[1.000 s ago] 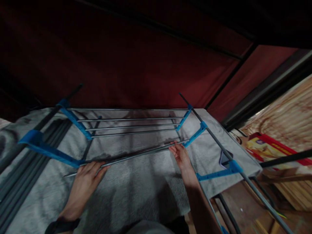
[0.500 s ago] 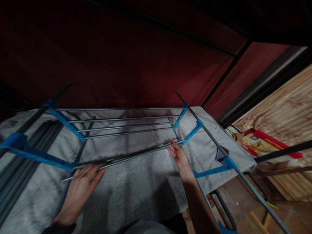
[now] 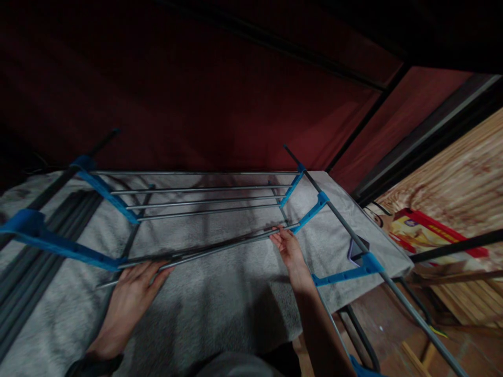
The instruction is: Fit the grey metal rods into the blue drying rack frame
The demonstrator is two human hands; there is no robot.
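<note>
A drying rack (image 3: pixel 204 201) of thin metal rods and blue plastic brackets lies over a grey fleece cloth (image 3: pixel 220 298). My left hand (image 3: pixel 129 298) grips the near end of a loose bundle of metal rods (image 3: pixel 212 247) beside a blue bracket (image 3: pixel 58 243). My right hand (image 3: pixel 290 250) pinches the bundle's far end, just short of another blue bracket (image 3: pixel 312 212). Both hands have their fingers curled about the rods.
A dark red fabric wall (image 3: pixel 220 104) rises behind the rack. At the right, a grey side rail (image 3: pixel 393 290) with a blue bracket (image 3: pixel 348 272) runs past the cloth's edge; a small dark object (image 3: pixel 357 248) lies on the cloth. A colourful box (image 3: pixel 428 233) sits on the wooden floor.
The view has shifted slightly. Both hands stay on the rod bundle in nearly the same places.
</note>
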